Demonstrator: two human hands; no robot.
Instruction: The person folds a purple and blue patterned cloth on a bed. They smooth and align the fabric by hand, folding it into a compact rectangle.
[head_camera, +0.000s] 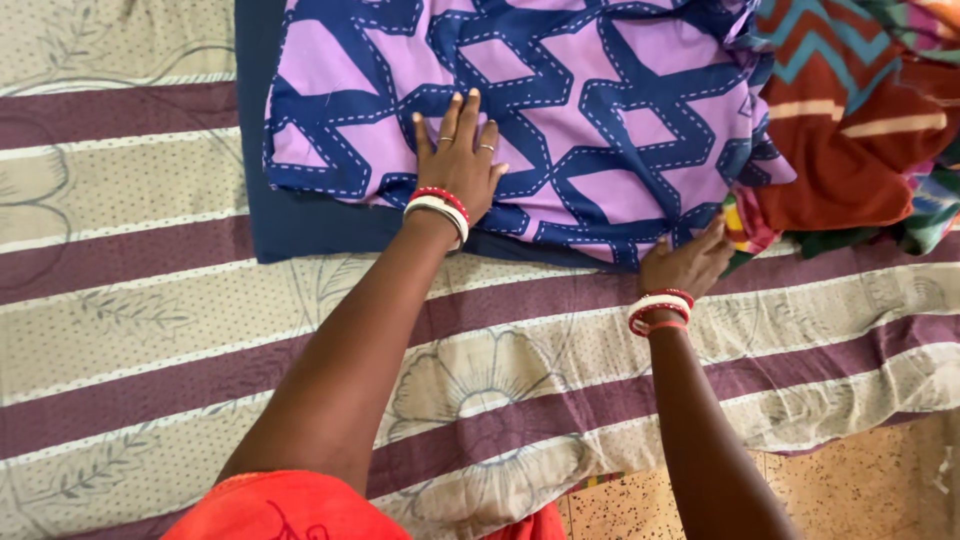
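A purple cloth (560, 110) with a dark blue zigzag pattern lies spread on a bed. My left hand (458, 160) rests flat on its near edge, fingers apart, with rings and red and white bangles at the wrist. My right hand (688, 262) is at the cloth's near right corner, fingers curled at its edge; whether it grips the cloth is unclear. A plain dark blue cloth (300, 225) lies under the purple one, showing at its left and near side.
A pile of red, teal and multicoloured cloths (860, 130) sits at the right. The bed has a beige and maroon striped sheet (150, 330) with flower prints. A speckled floor (860, 490) shows at the bottom right.
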